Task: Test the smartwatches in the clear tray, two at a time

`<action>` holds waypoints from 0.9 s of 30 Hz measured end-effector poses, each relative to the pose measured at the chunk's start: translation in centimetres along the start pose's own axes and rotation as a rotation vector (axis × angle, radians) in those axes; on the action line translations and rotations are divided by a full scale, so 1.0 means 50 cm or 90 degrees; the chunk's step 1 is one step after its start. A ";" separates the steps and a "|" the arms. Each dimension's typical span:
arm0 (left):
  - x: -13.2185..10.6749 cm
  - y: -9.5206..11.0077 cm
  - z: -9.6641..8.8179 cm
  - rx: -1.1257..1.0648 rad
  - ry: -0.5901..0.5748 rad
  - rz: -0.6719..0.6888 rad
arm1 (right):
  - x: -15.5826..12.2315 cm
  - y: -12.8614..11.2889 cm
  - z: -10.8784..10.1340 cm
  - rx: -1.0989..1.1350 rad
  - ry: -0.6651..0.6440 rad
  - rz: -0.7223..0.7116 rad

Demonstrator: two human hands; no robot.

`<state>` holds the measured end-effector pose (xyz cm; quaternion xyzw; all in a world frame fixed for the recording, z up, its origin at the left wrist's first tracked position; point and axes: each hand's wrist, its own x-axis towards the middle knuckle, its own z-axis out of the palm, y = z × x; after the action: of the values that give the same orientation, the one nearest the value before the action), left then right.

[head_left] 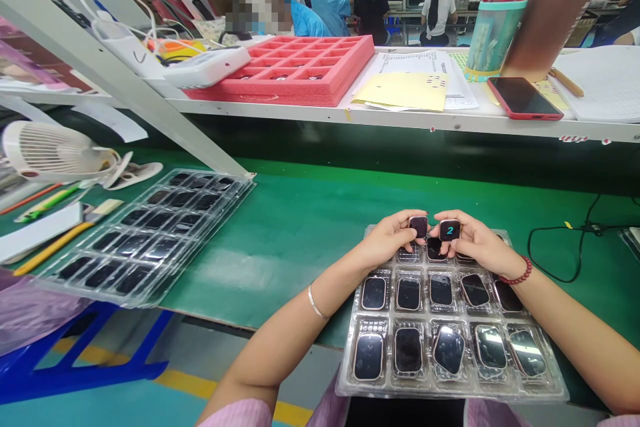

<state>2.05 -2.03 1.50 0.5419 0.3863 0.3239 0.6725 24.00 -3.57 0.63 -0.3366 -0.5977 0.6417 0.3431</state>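
Head view: left hand [387, 237] and right hand [475, 243] both gripping
Dark module [419, 227] left, numbered module [450, 230] right, just apart above the plastic tray [453, 388], far row.

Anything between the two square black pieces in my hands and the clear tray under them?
Nothing visible: the left hand holds one square piece, the right hand another square piece, both right over the clear plastic tray.

Left forearm [295, 337] and right forearm [575, 330] angling inward, left hand [385, 238] and right hand [475, 240] facing each other, fingers [400, 217] pinching, knuckles upward, fingertips just apart.
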 end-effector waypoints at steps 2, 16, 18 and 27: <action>0.000 -0.001 0.000 -0.001 -0.001 0.002 | 0.000 0.000 -0.001 -0.001 -0.002 0.000; 0.000 -0.002 -0.001 -0.002 -0.006 0.002 | 0.001 -0.007 0.002 -0.006 0.005 0.011; 0.000 -0.002 -0.001 -0.004 -0.007 0.005 | 0.001 -0.008 0.002 -0.007 0.007 0.012; -0.001 -0.001 -0.001 -0.003 -0.006 0.002 | 0.002 -0.009 0.004 -0.012 0.000 0.013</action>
<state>1.99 -2.06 1.45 0.5423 0.3818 0.3231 0.6751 23.79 -3.58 1.08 -0.3462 -0.6004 0.6391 0.3334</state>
